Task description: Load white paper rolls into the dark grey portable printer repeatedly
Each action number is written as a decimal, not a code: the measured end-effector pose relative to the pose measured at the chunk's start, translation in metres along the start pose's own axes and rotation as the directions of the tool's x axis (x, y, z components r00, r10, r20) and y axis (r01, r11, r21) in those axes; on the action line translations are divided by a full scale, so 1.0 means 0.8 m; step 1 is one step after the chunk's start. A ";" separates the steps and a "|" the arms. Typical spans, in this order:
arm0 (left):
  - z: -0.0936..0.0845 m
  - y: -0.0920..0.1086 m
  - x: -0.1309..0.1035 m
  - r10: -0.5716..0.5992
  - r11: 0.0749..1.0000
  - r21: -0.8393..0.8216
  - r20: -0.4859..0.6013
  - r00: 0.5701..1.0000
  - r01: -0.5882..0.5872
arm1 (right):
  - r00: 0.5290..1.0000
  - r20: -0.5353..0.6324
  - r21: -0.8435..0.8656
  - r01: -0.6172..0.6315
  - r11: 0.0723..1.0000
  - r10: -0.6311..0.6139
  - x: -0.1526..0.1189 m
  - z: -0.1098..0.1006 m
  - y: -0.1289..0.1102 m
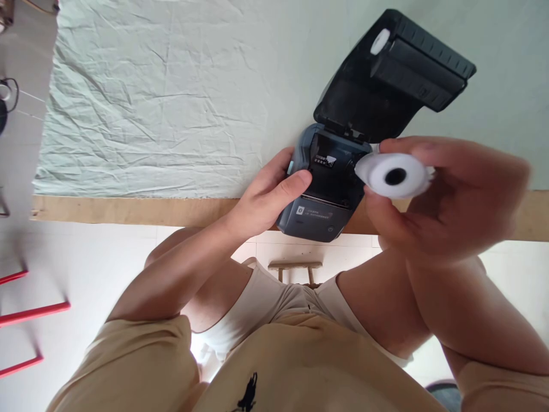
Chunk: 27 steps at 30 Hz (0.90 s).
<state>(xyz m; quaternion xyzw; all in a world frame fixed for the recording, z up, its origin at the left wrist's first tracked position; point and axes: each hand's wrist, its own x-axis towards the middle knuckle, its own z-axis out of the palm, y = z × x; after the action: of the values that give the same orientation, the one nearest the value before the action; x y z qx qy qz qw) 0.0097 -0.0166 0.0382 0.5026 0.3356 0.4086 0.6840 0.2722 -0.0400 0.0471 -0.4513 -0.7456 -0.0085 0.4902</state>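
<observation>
A dark blue-grey label printer (pixel 315 220) lies at the table's front edge, its black lid (pixel 364 97) swung up and back and its inner compartment exposed. My left hand (pixel 274 197) grips the printer's left side, the thumb resting on the compartment's rim. Just right of the compartment, my right hand (pixel 450 200) holds a white paper roll (pixel 409 186) between thumb and fingers. The roll's round end with its dark core hole faces the camera. Some of the right hand's fingers are hidden behind the roll.
A wrinkled pale green cloth (pixel 150 103) covers the table, whose wooden front edge (pixel 128 210) runs across the view. Red bars (pixel 34 315) show at the lower left. A wooden stool (pixel 295 265) stands under the table edge. Cables lie at the far left.
</observation>
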 end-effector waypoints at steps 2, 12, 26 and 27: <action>0.000 0.001 0.000 -0.009 1.000 0.020 0.002 1.000 0.009 | 0.983 -0.080 -0.029 0.161 0.987 -0.163 0.012 0.007 -0.007; -0.008 -0.004 0.005 0.015 0.999 0.047 0.047 0.999 -0.018 | 0.993 -0.006 -0.141 0.115 0.983 -0.117 0.027 0.015 -0.027; -0.016 -0.020 0.015 0.095 0.993 0.075 0.022 0.995 -0.096 | 0.954 0.167 -0.051 0.259 0.965 -0.247 -0.007 0.006 -0.019; -0.015 -0.016 0.013 0.105 0.992 0.070 0.047 0.993 -0.108 | 0.953 0.184 -0.075 0.258 0.963 -0.241 -0.010 0.005 -0.018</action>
<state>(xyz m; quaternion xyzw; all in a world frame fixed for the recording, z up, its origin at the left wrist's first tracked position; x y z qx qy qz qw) 0.0070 -0.0045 0.0224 0.5529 0.3082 0.4213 0.6495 0.2608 -0.0521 0.0450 -0.3760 -0.8352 -0.0676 0.3957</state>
